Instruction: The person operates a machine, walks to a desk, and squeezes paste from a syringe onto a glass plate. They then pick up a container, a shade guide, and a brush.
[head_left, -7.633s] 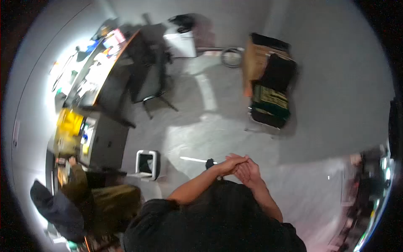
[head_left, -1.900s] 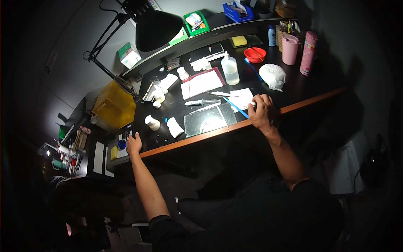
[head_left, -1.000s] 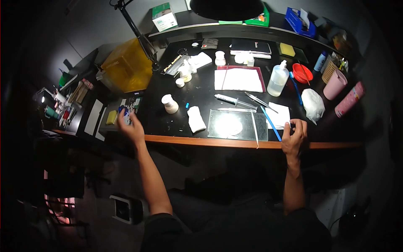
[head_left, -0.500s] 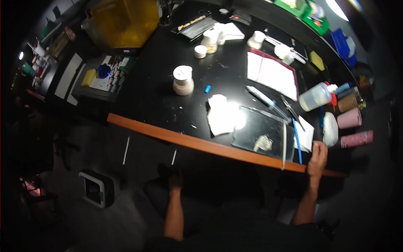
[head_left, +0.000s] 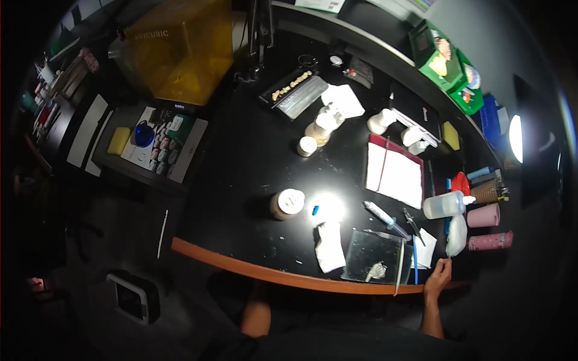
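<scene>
My right hand [head_left: 439, 278] is at the table's front right edge, its fingertips pinched together just below a white cottony bundle [head_left: 456, 236]. Whether something small sits in the pinch, I cannot make out. My left forearm [head_left: 257, 317] reaches below the table edge, and its hand is lost in the dark there. Left of my right hand lie a white sheet [head_left: 426, 248], a thin blue stick [head_left: 415, 262] and a pale stick [head_left: 400, 268]. A dark glassy slab [head_left: 360, 256] carries a crumpled whitish lump [head_left: 377, 271]. Beyond it rest a syringe [head_left: 385, 218] and dark tweezers [head_left: 413, 225].
A squeeze bottle [head_left: 444, 206], pink cup [head_left: 484, 215] and pink tube [head_left: 490, 241] stand at the right. A lidded jar [head_left: 287, 204], white cloth [head_left: 329, 248], red-edged pad [head_left: 394, 171] and several small bottles occupy the table. An amber-covered machine [head_left: 180, 54] is at the left.
My view has tilted up, so the tabletop appears lower. My right hand's fingertips have come close to the white bundle. The left hand has dropped out of clear sight.
</scene>
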The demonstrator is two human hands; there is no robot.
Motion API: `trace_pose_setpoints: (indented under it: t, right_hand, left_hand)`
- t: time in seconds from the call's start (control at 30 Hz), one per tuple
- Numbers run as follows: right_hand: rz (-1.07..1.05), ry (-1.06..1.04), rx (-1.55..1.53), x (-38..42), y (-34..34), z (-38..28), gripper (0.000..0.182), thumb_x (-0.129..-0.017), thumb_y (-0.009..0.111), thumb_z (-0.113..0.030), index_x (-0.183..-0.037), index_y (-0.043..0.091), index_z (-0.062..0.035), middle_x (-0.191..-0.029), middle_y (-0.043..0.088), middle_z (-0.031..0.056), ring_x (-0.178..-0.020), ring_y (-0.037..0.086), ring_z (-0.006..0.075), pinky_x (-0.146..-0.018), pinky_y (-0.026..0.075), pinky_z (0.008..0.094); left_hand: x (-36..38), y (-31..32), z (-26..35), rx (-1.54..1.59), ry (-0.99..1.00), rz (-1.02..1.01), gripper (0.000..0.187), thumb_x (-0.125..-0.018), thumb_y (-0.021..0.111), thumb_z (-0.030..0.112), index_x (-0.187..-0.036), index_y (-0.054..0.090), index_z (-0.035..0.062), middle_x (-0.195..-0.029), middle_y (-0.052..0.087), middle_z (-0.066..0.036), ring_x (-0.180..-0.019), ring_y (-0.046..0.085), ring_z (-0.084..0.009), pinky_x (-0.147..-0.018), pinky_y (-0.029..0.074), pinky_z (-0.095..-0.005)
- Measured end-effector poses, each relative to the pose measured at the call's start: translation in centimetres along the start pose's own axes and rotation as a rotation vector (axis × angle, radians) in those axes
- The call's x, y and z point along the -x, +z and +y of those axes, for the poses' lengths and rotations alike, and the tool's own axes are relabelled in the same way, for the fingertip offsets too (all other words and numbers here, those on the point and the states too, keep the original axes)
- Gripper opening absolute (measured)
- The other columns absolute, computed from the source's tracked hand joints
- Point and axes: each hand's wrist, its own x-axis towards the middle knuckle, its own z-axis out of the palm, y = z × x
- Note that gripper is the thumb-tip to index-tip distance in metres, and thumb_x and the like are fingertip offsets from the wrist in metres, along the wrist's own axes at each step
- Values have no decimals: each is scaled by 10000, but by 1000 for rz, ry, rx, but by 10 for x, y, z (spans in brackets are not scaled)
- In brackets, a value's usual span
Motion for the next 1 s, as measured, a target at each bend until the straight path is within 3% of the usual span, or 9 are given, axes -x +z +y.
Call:
trace_pose_setpoints:
  t: [0.07,0.2,0.43,0.53,0.67,0.73,0.77,0.87,1.0]
  right_hand:
    - [-16,36,-36,0,-4,-6,246,-1001,502,-155,-858,504,46,-781,510,188,-731,503,327,-703,406,431]
    - [31,-36,-153,1,-5,-12,286,-1005,492,-172,-840,530,58,-782,532,191,-720,518,342,-692,414,428]
    - [94,-38,-352,8,-6,-11,152,-974,566,-102,-936,606,40,-861,572,74,-718,509,110,-590,394,281]
    - [155,32,-722,9,4,4,110,-959,587,-88,-937,628,11,-893,592,51,-764,537,106,-652,432,246]
    - [17,-145,-705,6,-26,-56,52,-917,612,-51,-917,645,-11,-843,581,26,-761,546,89,-647,420,237]
    - [-113,-448,-582,-4,-48,-105,48,-843,632,-12,-886,650,-2,-834,609,114,-713,582,229,-663,464,342]
    - [-208,-609,-587,-14,-44,-115,72,-821,664,-38,-882,651,-3,-847,615,144,-763,588,304,-711,478,383]
    - [-315,-866,-493,-45,-10,-144,149,-831,698,-109,-942,675,-12,-924,647,163,-910,616,348,-821,495,405]
    - [-467,-872,-420,-75,41,-177,246,-861,698,-202,-971,710,18,-953,676,216,-954,651,376,-859,518,429]
  left_hand:
    - [-25,-2,4,40,-4,9,390,-993,521,293,-1298,586,59,-1080,670,-194,-1020,654,-366,-913,513,-488]
    - [-62,-6,5,130,22,108,387,-988,534,280,-1289,597,46,-1082,678,-199,-1016,658,-371,-909,512,-488]
    - [-59,-45,13,386,100,320,382,-981,557,258,-1274,618,22,-1084,691,-207,-1009,666,-379,-902,512,-487]
    - [-40,-88,24,420,105,401,379,-977,566,249,-1267,627,12,-1085,697,-210,-1006,669,-382,-899,511,-487]
    - [0,-185,60,485,9,530,239,-952,603,178,-979,665,-51,-751,665,-132,-684,640,-267,-661,492,-370]
    - [7,-243,87,635,-164,603,225,-949,607,153,-831,641,-36,-636,595,-53,-578,556,-153,-565,427,-298]
    - [5,-265,98,693,-110,701,230,-945,610,145,-783,595,-18,-617,536,-19,-569,482,-102,-539,371,-276]
    - [-5,-326,138,715,64,908,262,-941,600,121,-711,530,18,-595,452,42,-559,379,-28,-515,278,-233]
    - [-25,-356,172,654,209,870,198,-902,656,102,-738,597,8,-613,524,-5,-526,449,-58,-497,328,-243]
